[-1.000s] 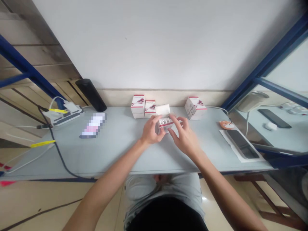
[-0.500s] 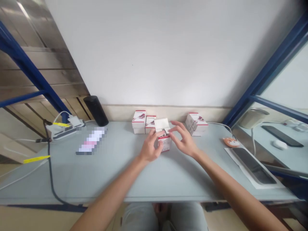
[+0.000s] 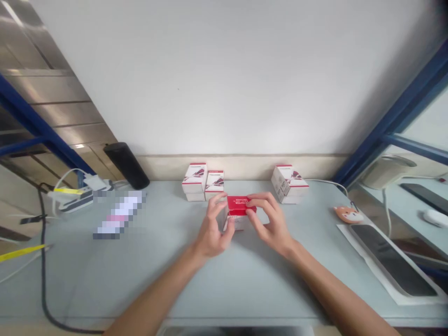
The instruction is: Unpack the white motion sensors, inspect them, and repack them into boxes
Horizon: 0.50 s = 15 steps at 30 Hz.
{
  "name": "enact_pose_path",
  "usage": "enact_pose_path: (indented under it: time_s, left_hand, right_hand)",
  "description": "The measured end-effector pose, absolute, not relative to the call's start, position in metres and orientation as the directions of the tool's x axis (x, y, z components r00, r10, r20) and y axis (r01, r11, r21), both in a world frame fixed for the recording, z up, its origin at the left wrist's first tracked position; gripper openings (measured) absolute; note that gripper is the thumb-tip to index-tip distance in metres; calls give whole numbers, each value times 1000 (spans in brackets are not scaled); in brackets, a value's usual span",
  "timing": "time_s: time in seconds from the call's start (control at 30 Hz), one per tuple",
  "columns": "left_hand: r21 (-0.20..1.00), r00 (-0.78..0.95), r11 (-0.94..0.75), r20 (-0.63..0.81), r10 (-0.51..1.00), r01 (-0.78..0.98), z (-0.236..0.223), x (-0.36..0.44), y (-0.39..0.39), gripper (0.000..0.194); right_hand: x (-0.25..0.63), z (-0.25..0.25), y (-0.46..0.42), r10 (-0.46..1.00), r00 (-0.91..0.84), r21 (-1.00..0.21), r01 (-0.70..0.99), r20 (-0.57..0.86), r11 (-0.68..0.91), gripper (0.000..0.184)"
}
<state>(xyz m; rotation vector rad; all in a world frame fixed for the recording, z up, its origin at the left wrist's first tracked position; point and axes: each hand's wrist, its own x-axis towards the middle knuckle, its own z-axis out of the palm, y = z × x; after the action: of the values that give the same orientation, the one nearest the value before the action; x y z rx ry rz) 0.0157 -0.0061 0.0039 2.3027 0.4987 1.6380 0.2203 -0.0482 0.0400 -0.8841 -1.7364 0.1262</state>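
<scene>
One small box [image 3: 238,225] on or just above surface [image 3: 175,284], between left hand [image 3: 212,233] and right hand [image 3: 272,223], near middle. Step in hand seems to be closing lid [image 3: 238,202]; next move likely calls for tucking front edge, pressing gently so card doesn't buckle. Left hand clasps left side, thumb at near face. Right hand half-curled, fingertips at lid's right edge; cannot tell whether pinching. Lid red, pale lettering; near face mostly white.
</scene>
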Motion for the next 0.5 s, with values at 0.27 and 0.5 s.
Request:
enact_pose_path:
  time_s: [0.27, 0.5]
  left_hand:
    - [468, 400, -863, 766, 503, 191, 15, 9, -10, 57]
    - [528, 473, -819, 676, 565, 224, 15, 1, -1, 46]
  right_hand:
    - [221, 45, -50, 634, -232, -476, 487, 738, 732, 28]
    - [219, 35, -46, 674, -231, -497, 519, 701, 695, 35]
